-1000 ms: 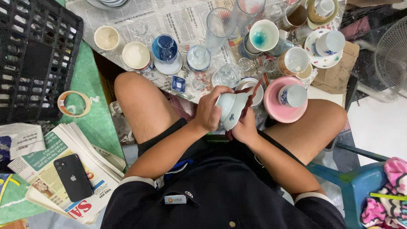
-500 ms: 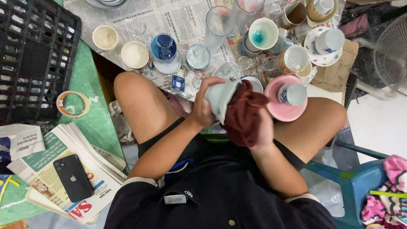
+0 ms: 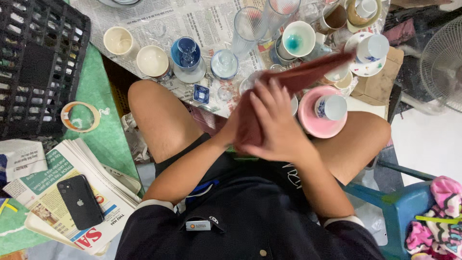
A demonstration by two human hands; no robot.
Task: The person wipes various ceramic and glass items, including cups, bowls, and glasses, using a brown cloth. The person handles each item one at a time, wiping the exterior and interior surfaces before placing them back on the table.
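Note:
My right hand [image 3: 276,123] lies spread over a dark red cloth [image 3: 308,74] above my lap and presses it against what my left hand holds. Only the wrist and edge of my left hand [image 3: 230,132] show under the cloth. The white cup it held a moment ago is now hidden by the cloth. A long corner of the cloth sticks up and to the right over the crockery. Right beside my hands a pink saucer [image 3: 310,123] carries a small white and blue cup [image 3: 333,107].
Newspaper on the floor ahead holds several cups, a teal-glazed bowl [image 3: 298,38], a blue cup [image 3: 186,50] and glass tumblers [image 3: 248,26]. A black crate [image 3: 33,62], a tape roll [image 3: 79,117] and a phone [image 3: 79,201] on stacked newspapers lie left. A blue chair [image 3: 404,207] and fan [image 3: 442,58] stand right.
The white cup was bare in both hands, then my right hand brought the red cloth over it. Now the cloth covers the cup fully and its corner has swung up to the right.

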